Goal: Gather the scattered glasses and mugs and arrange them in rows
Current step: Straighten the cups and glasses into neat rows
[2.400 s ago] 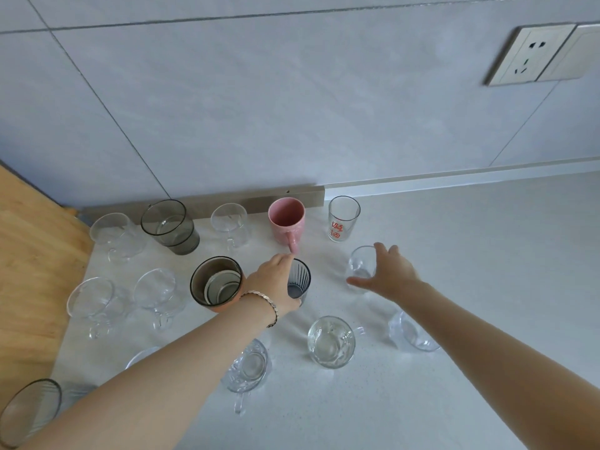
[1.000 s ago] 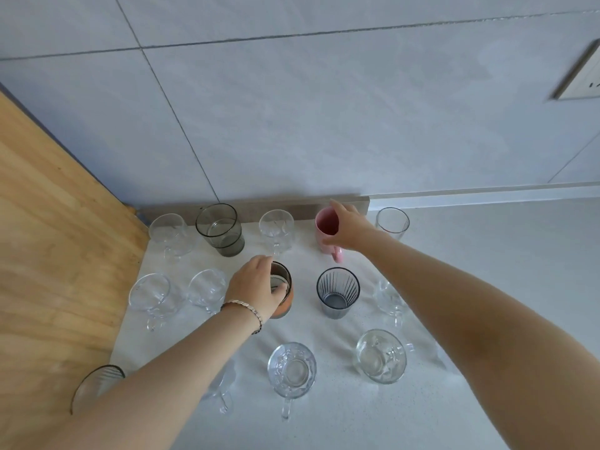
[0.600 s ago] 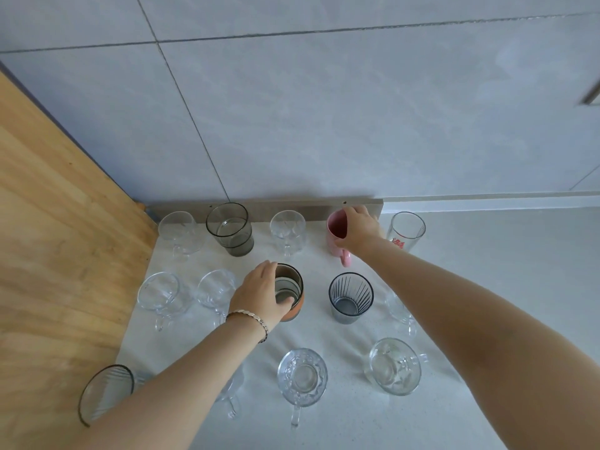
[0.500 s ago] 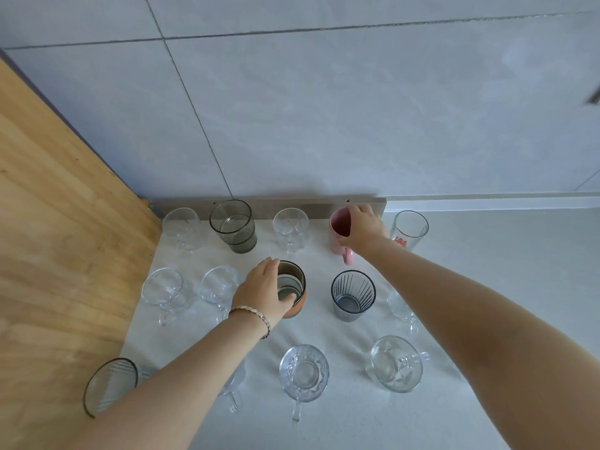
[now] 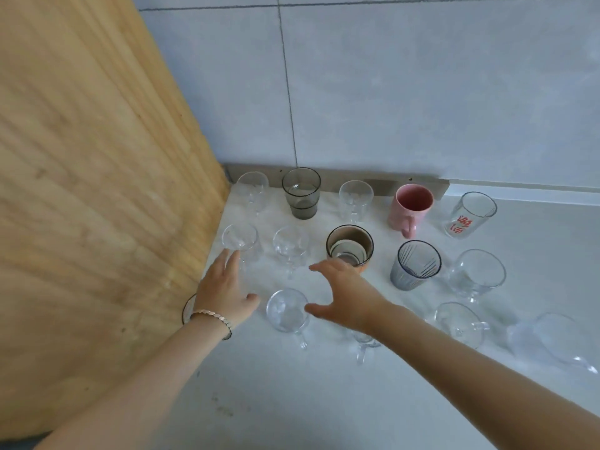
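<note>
Two hands over white desk (image 5: 324,401), both empty, fingers spread apart. Left hand (image 5: 224,290), bracelet on wrist, hovers left of clear glass mug (image 5: 287,310); right hand (image 5: 347,295) hovers just right of same mug, fingertips near brown ceramic cup (image 5: 350,246). Back row by wall: clear glass, smoked tumbler (image 5: 302,193), clear glass, pink mug (image 5: 410,206), printed glass (image 5: 469,216). Middle row: two clear mugs, brown cup, dark striped glass (image 5: 415,264), clear mug. More clear mugs nearest, right. Wooden panel (image 5: 81,190) at left.
</note>
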A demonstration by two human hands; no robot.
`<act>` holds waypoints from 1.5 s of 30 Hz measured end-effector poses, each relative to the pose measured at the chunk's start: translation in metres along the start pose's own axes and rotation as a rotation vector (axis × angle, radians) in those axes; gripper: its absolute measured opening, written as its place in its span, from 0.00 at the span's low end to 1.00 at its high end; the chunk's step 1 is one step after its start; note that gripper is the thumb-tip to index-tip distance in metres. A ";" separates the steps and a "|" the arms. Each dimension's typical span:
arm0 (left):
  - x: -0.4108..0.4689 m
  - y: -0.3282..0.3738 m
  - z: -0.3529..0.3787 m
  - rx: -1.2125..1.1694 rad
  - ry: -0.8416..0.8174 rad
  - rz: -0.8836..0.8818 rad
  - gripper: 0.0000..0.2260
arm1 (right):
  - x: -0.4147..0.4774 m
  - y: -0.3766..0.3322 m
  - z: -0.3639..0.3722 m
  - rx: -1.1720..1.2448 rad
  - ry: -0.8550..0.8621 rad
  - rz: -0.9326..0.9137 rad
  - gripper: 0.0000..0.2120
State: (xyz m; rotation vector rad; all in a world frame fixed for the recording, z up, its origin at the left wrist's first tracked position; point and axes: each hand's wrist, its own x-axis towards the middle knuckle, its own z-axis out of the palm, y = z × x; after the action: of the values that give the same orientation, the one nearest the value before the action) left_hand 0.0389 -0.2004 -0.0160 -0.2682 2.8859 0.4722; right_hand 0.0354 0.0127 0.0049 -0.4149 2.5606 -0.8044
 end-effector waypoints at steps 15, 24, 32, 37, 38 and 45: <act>-0.012 -0.055 0.005 -0.235 -0.147 -0.214 0.34 | 0.004 -0.037 0.116 0.131 0.164 0.482 0.43; -0.010 -0.057 0.006 -0.236 -0.123 -0.135 0.31 | 0.018 -0.045 0.124 0.241 0.234 0.446 0.44; -0.013 -0.050 0.008 0.002 -0.046 -0.017 0.40 | -0.004 -0.039 0.103 0.171 0.133 0.312 0.50; -0.017 -0.006 0.016 0.147 0.035 0.495 0.39 | -0.052 -0.003 0.061 0.064 0.486 0.306 0.39; -0.017 0.002 0.019 0.147 -0.063 0.494 0.39 | -0.059 0.008 0.055 0.080 0.474 0.371 0.41; -0.020 0.023 0.039 0.190 -0.360 0.270 0.37 | -0.064 0.040 0.063 0.179 0.309 0.513 0.46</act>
State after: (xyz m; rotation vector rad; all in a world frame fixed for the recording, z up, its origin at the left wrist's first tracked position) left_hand 0.0600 -0.1633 -0.0413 0.2179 2.5924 0.2525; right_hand 0.1146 0.0398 -0.0458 0.4402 2.6515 -0.9378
